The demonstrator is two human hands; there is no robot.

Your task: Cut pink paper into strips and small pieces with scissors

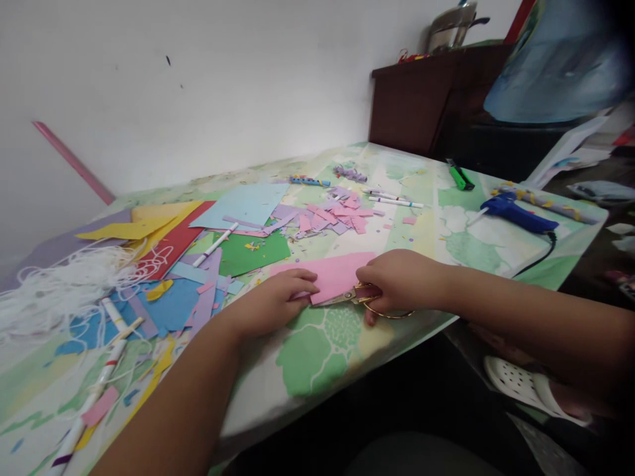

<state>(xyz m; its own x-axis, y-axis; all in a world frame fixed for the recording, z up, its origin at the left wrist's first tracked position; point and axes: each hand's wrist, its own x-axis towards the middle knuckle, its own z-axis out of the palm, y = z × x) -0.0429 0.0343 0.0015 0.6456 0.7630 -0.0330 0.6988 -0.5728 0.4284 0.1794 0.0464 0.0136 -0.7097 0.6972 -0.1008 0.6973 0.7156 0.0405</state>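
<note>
In my right hand [401, 281] is a pair of gold-handled scissors [351, 295], its blades pointing left along the near edge of a pink sheet of paper [340, 268]. My left hand [275, 297] lies at the left part of that sheet, thumb and fingers closed over its edge. The paper rests on the table close to its front edge. Behind it is a heap of pink and purple paper scraps [342, 215]. A green sheet [258, 251] with small yellow bits on it lies beyond my left hand.
Tangled white string [64, 284] and coloured sheets cover the table's left side. Several markers lie about. On the right are a blue glue gun [518, 213] with a cord, a green utility knife [460, 176] and a decorated stick [550, 203]. A white wall [223, 86] rises behind.
</note>
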